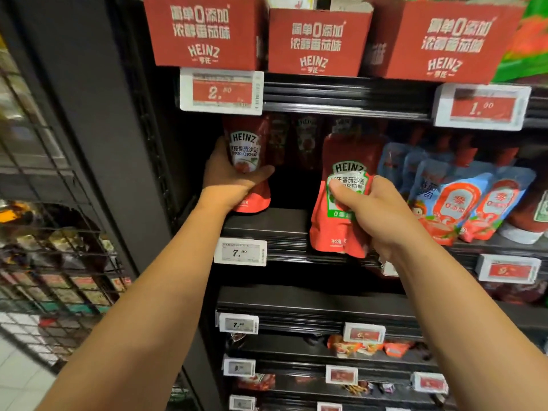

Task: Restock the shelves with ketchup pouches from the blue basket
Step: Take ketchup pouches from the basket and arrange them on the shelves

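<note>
Each of the 2 hands holds a red Heinz ketchup pouch with a white-and-green label reading "TOMATO KETCHUP". The left hand wraps its fingers and thumb around the left pouch, which stands upright at the far left of the shelf, its base touching the shelf surface. The right hand pinches the right pouch by its label, thumb across the front; this pouch is tilted slightly and hangs in front of the shelf edge, its lower end overlapping the rail.

Behind the left pouch, more red pouches stand deeper in the same shelf, dim and blurred. To the right, just beside the right pouch, a row of blue and red pouches leans forward. Above sit 3 red Heinz cartons on the upper shelf, with a price tag reading 2.80 just above the left pouch. A white tag reading 7.99 hangs on the shelf rail between the 2 forearms. A wire rack of goods stands at far left.
</note>
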`<state>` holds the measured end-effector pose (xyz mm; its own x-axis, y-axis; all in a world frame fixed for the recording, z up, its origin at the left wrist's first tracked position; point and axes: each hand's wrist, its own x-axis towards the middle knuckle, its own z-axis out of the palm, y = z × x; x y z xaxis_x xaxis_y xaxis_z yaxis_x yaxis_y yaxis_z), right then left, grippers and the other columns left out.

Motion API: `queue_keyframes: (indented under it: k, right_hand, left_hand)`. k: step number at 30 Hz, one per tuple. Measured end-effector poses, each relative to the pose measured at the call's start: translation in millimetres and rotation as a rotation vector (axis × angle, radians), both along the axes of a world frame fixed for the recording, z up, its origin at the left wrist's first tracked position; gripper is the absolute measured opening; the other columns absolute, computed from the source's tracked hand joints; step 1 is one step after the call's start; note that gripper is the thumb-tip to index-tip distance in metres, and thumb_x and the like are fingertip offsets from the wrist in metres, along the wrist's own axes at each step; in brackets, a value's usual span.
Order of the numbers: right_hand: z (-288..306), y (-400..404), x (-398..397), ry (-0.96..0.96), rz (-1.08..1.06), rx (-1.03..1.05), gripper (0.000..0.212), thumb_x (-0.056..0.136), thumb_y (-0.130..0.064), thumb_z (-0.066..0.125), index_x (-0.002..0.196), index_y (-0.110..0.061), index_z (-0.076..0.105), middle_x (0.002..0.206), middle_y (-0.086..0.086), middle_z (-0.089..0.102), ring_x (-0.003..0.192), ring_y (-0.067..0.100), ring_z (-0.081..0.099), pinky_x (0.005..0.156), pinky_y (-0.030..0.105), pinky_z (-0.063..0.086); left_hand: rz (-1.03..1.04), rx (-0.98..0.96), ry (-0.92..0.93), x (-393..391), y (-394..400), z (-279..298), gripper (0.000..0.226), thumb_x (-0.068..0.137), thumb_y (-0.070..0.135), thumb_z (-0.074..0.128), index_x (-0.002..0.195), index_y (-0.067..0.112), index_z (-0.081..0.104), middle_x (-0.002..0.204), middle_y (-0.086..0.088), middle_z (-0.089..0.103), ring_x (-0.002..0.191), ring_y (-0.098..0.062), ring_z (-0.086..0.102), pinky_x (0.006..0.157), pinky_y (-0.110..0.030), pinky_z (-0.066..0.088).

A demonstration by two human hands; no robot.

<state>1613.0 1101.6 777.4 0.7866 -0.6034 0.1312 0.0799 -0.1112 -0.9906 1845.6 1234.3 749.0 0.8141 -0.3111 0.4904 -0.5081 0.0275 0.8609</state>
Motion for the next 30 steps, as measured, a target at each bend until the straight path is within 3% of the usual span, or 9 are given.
queue_keyframes:
  k: [2, 6, 8, 11, 13, 17, 20, 25, 30]
  right_hand:
    - [2.5, -3.9, 10.9, 0.021, -0.026, -0.001, 0.022, 0.094, -0.025, 0.071, 0.095, -0.003, 0.07, 0.081, 0.012, 0.077, 0.07, 0.022, 0.075, 0.059, 0.033, 0.06]
    - [1.9, -13.9, 41.5, 0.063, -0.125, -0.054, 0.025, 0.083, -0.02, 0.075, 0.1, -0.002, 0.07, 0.075, 0.007, 0.076, 0.061, 0.023, 0.072, 0.043, 0.027, 0.049]
    - [0.1, -15.4, 59.6, 0.028, -0.165, -0.077, 0.034, 0.079, -0.026, 0.079, 0.108, -0.013, 0.068, 0.087, 0.004, 0.077, 0.07, 0.023, 0.074, 0.052, 0.033, 0.056]
    - [-2.3, -17.8, 86.2, -0.023, -0.135, -0.178, 0.038, 0.084, -0.032, 0.081, 0.115, -0.017, 0.068, 0.105, 0.003, 0.076, 0.096, 0.022, 0.073, 0.085, 0.043, 0.061]
    - [-2.4, -21.8, 101.1, -0.03, -0.115, -0.263, 0.038, 0.088, -0.029, 0.077, 0.12, -0.012, 0.067, 0.11, 0.006, 0.074, 0.1, 0.021, 0.072, 0.091, 0.045, 0.059]
    - [-5.5, -31.0, 120.0, -0.063, -0.128, -0.35, 0.04, 0.09, -0.028, 0.075, 0.124, -0.01, 0.064, 0.113, 0.006, 0.073, 0.104, 0.02, 0.071, 0.093, 0.044, 0.058]
    - [-15.4, -36.1, 125.6, -0.076, -0.104, -0.343, 0.046, 0.09, -0.027, 0.076, 0.128, -0.007, 0.059, 0.116, 0.007, 0.072, 0.106, 0.018, 0.069, 0.095, 0.041, 0.057]
    - [-30.7, -42.0, 128.9, -0.029, -0.105, -0.389, 0.053, 0.088, -0.035, 0.077, 0.132, -0.013, 0.057, 0.117, -0.001, 0.071, 0.106, 0.013, 0.067, 0.088, 0.026, 0.054]
    - [-38.2, -48.5, 124.4, 0.186, -0.074, -0.499, 0.078, 0.063, -0.044, 0.086, 0.133, -0.026, 0.057, 0.119, -0.01, 0.07, 0.106, 0.008, 0.066, 0.082, 0.018, 0.048]
  left_hand:
    - [0.028, 0.006, -0.044, 3.8, -3.4, -4.1, 0.077, 0.052, 0.032, 0.097, 0.113, 0.026, 0.049, 0.098, 0.018, 0.064, 0.088, 0.001, 0.066, 0.074, -0.005, 0.049]
    - [0.043, 0.042, -0.097, 7.7, -5.6, -8.5, 0.082, 0.054, 0.032, 0.097, 0.115, 0.028, 0.043, 0.095, 0.026, 0.058, 0.082, 0.024, 0.058, 0.065, 0.003, 0.042]
    - [0.016, 0.076, -0.081, 8.4, -5.6, -9.6, 0.087, 0.049, 0.04, 0.096, 0.116, 0.031, 0.041, 0.097, 0.027, 0.059, 0.083, 0.027, 0.056, 0.066, 0.002, 0.044]
    - [-0.035, 0.107, -0.041, 10.8, -5.7, -10.8, 0.092, 0.044, 0.044, 0.096, 0.117, 0.034, 0.04, 0.102, 0.026, 0.061, 0.088, 0.024, 0.058, 0.071, -0.001, 0.047]
    - [-0.059, 0.116, -0.037, 13.0, -6.6, -11.7, 0.093, 0.046, 0.035, 0.099, 0.119, 0.033, 0.039, 0.106, 0.023, 0.062, 0.093, 0.017, 0.061, 0.078, -0.007, 0.05]
    - [-0.056, 0.124, -0.045, 16.8, -10.4, -13.4, 0.096, 0.05, 0.029, 0.099, 0.124, 0.03, 0.038, 0.12, 0.008, 0.062, 0.11, -0.01, 0.063, 0.091, -0.023, 0.051]
    - [-0.01, 0.153, -0.065, 22.2, -13.5, -15.3, 0.094, 0.055, 0.029, 0.099, 0.129, 0.024, 0.04, 0.124, 0.005, 0.057, 0.112, -0.01, 0.058, 0.085, -0.009, 0.045]
    - [0.052, 0.236, -0.076, 29.6, -15.6, -18.7, 0.1, 0.06, 0.037, 0.096, 0.142, 0.012, 0.044, 0.13, -0.002, 0.058, 0.114, -0.015, 0.059, 0.093, -0.024, 0.045]
    - [0.109, 0.269, -0.083, 27.8, -14.6, -18.6, 0.108, 0.058, 0.038, 0.096, 0.147, 0.015, 0.038, 0.137, -0.007, 0.052, 0.122, -0.021, 0.057, 0.102, -0.033, 0.047]
